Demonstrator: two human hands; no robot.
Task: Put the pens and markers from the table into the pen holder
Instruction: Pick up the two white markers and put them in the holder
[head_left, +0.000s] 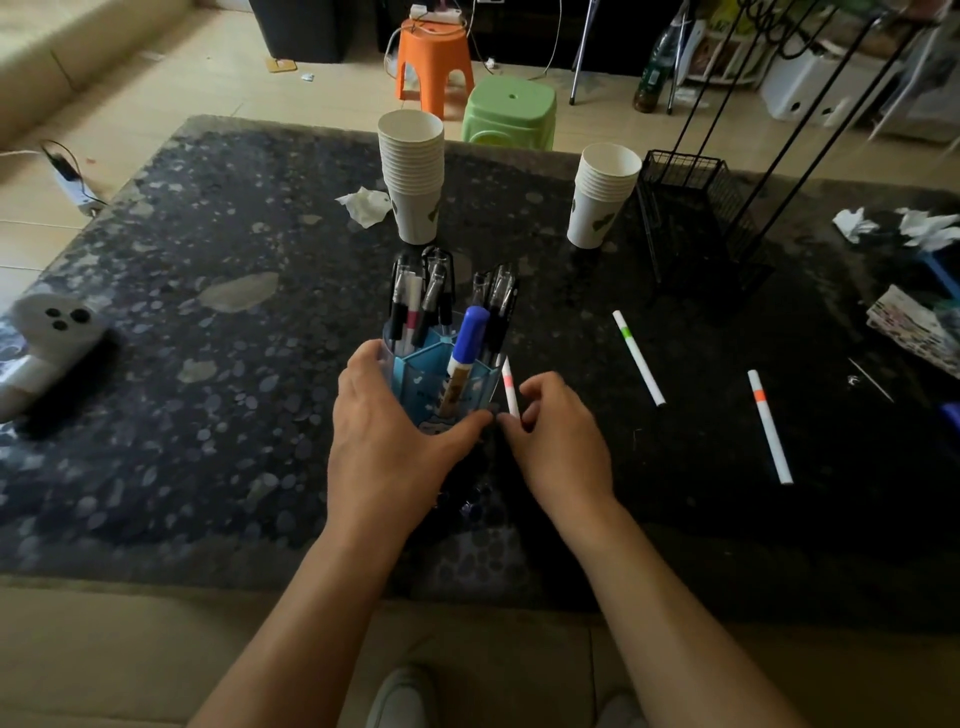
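The dark speckled bench carries a blue pen holder at centre, already loaded with black pens and a blue-capped marker. The left hand wraps the holder, fingers spread around its wall. The right hand pinches a pink-banded white marker with curled fingers (just beside the holder). A green-banded marker and an orange-banded marker lie loose to the right.

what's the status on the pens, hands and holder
Left hand wrapped on pen holder. Right hand pinching pink-banded marker beside it, not yet in. Green-banded marker and orange-banded marker loose on table. Nothing blocking.
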